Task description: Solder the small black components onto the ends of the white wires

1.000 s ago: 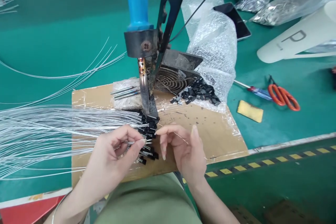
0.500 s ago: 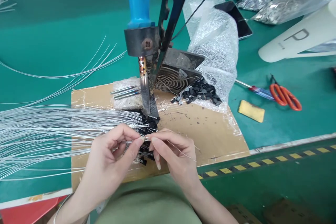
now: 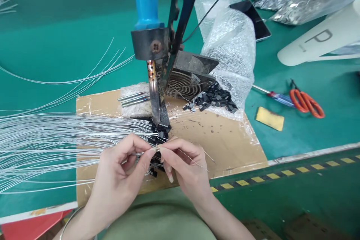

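Observation:
My left hand [image 3: 120,172] pinches a thin wire between thumb and forefinger, just in front of the black connectors [image 3: 160,133]. Fingertips of my right hand [image 3: 185,168] meet it there, closed on the same thin wires, whose loose ends [image 3: 197,163] stick out to the right. What lies between the fingertips is too small to tell. A large bundle of white wires [image 3: 56,133] runs in from the left and ends at the black connectors. Above them points the metal nozzle [image 3: 153,93] of a blue-handled tool [image 3: 146,3] on a black stand.
On the cardboard [image 3: 225,146] lie metal rods [image 3: 135,99] and black parts [image 3: 218,97]. A round-grilled fan [image 3: 182,84] stands behind the nozzle. To the right are bubble wrap [image 3: 236,45], a screwdriver [image 3: 281,98], orange scissors [image 3: 306,103], a yellow block [image 3: 270,119] and a phone [image 3: 253,20].
Both hands keep their pinch in nearly the same place. The loose wire ends at the right have shifted slightly.

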A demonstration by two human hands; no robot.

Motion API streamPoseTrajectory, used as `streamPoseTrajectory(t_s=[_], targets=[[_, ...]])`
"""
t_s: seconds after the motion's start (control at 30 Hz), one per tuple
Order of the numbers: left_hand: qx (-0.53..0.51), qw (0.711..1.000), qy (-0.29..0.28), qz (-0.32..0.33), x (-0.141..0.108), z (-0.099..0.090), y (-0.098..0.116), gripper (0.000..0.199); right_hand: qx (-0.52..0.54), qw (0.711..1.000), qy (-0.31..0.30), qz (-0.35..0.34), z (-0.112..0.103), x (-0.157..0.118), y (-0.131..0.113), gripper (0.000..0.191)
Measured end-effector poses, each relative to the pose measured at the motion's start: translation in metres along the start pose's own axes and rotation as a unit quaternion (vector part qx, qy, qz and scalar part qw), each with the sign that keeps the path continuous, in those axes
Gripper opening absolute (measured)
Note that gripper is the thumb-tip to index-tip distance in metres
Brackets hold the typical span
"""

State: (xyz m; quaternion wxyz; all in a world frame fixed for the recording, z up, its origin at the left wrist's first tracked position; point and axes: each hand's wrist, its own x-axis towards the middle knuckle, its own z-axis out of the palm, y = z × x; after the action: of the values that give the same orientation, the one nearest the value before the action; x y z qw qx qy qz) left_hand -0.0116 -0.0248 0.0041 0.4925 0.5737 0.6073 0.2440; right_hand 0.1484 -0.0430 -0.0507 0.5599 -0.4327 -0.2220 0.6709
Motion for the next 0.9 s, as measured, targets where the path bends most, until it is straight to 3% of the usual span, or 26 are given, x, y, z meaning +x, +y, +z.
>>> streamPoseTrajectory(t_s=[0.23, 0.47, 0.9], targets=[[0.014, 1.000, -0.004, 0.003, 0.001, 0.000, 0.000, 0.021, 0.015, 0.999, -0.018, 0.027, -0.002, 0.001, -0.003, 0.010], [0.019, 1.000, -0.015, 0.004, 0.001, -0.004, 0.002, 0.018, 0.049, 0.992, -0.031, 0.114, -0.001, 0.005, -0.015, 0.012], [-0.036, 0.999, 0.024, 0.013, 0.001, 0.006, -0.002, 0.015, 0.086, 0.992, -0.011, 0.095, 0.004, 0.003, -0.010, 0.014]])
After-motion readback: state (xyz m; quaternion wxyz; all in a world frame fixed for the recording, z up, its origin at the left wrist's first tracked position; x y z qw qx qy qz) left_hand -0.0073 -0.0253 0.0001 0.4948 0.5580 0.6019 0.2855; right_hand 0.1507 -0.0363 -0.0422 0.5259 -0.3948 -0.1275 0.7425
